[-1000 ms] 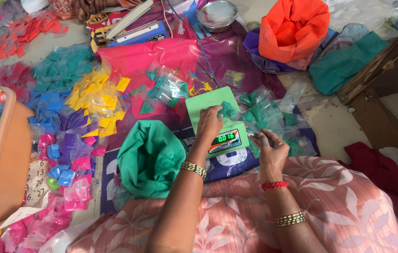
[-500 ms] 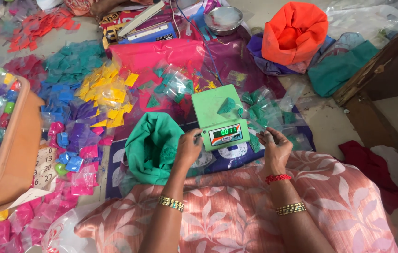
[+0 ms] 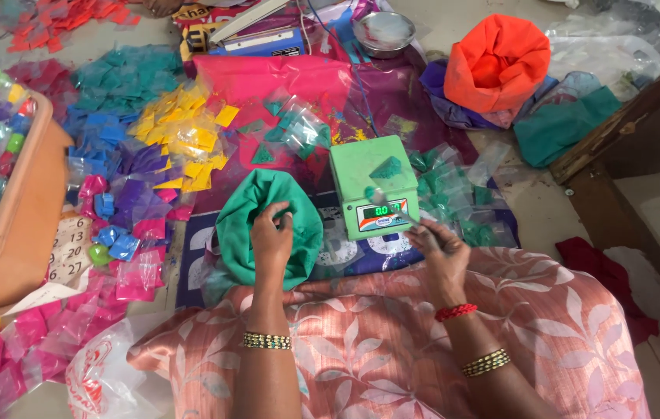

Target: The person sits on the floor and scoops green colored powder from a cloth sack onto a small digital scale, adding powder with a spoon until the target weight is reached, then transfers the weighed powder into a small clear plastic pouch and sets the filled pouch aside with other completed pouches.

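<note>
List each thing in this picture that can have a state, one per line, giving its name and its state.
green cloth bag: open, left hand at its mouth
right hand: holding a spoon over the scale
green scale: switched on, small green packet on its platform
orange cloth bag: open
steel bowl: upright

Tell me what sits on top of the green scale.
On the green scale platform lies one small clear packet of green powder. The right hand holds a spoon over the scale's front, covering part of the display; whether the spoon carries any powder cannot be made out.
</note>
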